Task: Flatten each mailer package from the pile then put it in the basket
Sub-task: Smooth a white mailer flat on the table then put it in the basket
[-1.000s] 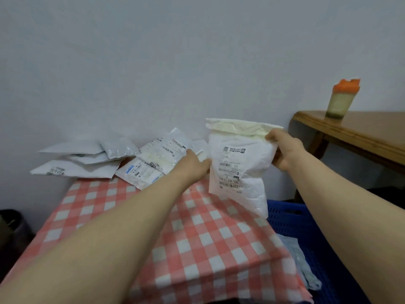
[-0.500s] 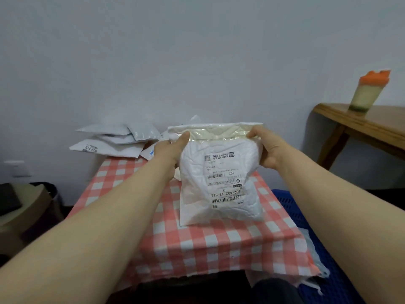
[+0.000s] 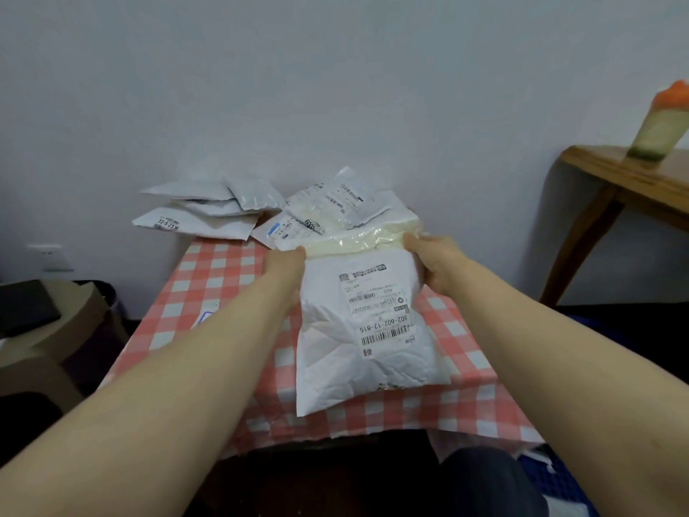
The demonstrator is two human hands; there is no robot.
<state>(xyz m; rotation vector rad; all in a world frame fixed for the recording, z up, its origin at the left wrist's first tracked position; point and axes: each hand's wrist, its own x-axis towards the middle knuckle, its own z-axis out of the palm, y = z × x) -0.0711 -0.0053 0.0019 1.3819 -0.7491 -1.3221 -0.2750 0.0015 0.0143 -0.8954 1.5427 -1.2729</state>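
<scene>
I see both arms stretched forward, forearms converging on one white padded mailer package (image 3: 358, 330) at table centre.

Left hand (image 3: 285, 266): clamped on the mailer's top-left corner, thumb on the front at the cream flap, the other fingers hidden behind it.
Right hand (image 3: 434, 263): gripping the top-right corner, fingers curled round the edge, knuckles facing me.

The mailer is puffy and creased, label side up, print upside down from my view. The flap end points to 12 o'clock. The bottom edge points to 6 o'clock, near the front edge of the table (image 3: 208, 289), on the red-and-white checked cloth. I can't tell whether the top end is lifted off the cloth.

The pile of mailers (image 3: 268, 207) sits at the table's 11–12 o'clock against the wall, just behind the held one: grey ones on the left, white labelled ones on the right.

A corner of the blue basket (image 3: 559, 494) shows at 5 o'clock, below the right forearm and off the table.

A wooden side table (image 3: 634, 181) is at 2 o'clock, carrying a shaker bottle with an orange lid (image 3: 660, 125). A beige stool (image 3: 44, 330) is at 9 o'clock.
</scene>
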